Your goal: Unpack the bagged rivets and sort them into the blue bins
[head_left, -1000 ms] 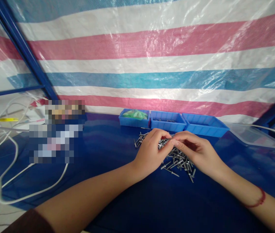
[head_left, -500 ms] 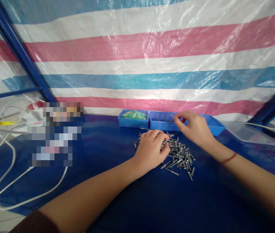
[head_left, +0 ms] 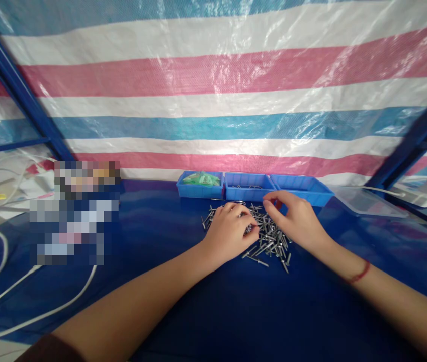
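A pile of silver blind rivets (head_left: 271, 236) lies loose on the blue tabletop. My left hand (head_left: 230, 229) rests on the pile's left part, fingers spread and bent, thumb apart; it covers some rivets. Just above the pile's right edge is my right hand (head_left: 294, 216), its thumb and forefinger a little apart, with no rivet visible between them. Behind the hands, the middle blue bin (head_left: 249, 194) has several rivets in it. To its left stands a blue bin (head_left: 200, 191) with green plastic packets (head_left: 201, 178). Another blue bin (head_left: 304, 193) adjoins on the right.
A translucent plastic lid or sheet (head_left: 371, 201) lies right of the bins. White cables (head_left: 81, 299) loop over the left side of the blue table (head_left: 153, 226). Striped sheeting (head_left: 213, 125) hangs behind, between blue frame posts (head_left: 28, 110).
My right hand has come back from above the middle bin to the pile, and the rivet between its fingertips no longer shows. My left hand stays on the pile. The view has shifted slightly.
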`<state>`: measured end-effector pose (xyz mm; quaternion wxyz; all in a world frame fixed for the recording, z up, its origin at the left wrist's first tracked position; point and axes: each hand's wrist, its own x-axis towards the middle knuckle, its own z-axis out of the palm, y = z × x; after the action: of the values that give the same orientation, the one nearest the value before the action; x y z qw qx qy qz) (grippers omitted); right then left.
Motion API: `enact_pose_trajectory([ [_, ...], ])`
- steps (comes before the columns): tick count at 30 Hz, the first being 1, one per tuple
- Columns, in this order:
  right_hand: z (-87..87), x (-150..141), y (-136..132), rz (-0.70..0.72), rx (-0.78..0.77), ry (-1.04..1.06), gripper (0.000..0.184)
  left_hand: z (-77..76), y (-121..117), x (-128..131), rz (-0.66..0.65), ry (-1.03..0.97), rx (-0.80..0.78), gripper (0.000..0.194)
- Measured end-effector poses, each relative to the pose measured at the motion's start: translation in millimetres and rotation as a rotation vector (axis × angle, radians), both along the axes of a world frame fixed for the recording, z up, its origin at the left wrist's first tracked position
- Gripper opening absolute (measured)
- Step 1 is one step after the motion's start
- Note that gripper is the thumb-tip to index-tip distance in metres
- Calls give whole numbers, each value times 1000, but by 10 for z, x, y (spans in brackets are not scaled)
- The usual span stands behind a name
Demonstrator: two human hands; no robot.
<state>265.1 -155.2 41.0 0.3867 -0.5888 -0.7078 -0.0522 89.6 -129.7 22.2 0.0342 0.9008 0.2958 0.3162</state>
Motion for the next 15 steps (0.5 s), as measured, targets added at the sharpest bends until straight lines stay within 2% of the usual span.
enact_pose_trajectory([
  [3, -83, 23, -117, -3, -73, 92, 18, -14, 9, 57, -13, 24, -31, 15],
  [6, -147, 33, -112, -12, -138, 163, 18, -28, 28, 80, 33, 36, -85, 15],
  [11, -186, 18, -86, 15, -146, 182, 19, -39, 50, 55, 104, 41, -114, 12],
  [15, -177, -3, -112, 21, -150, 203, 19, -36, 52, 62, 60, 31, -89, 13],
])
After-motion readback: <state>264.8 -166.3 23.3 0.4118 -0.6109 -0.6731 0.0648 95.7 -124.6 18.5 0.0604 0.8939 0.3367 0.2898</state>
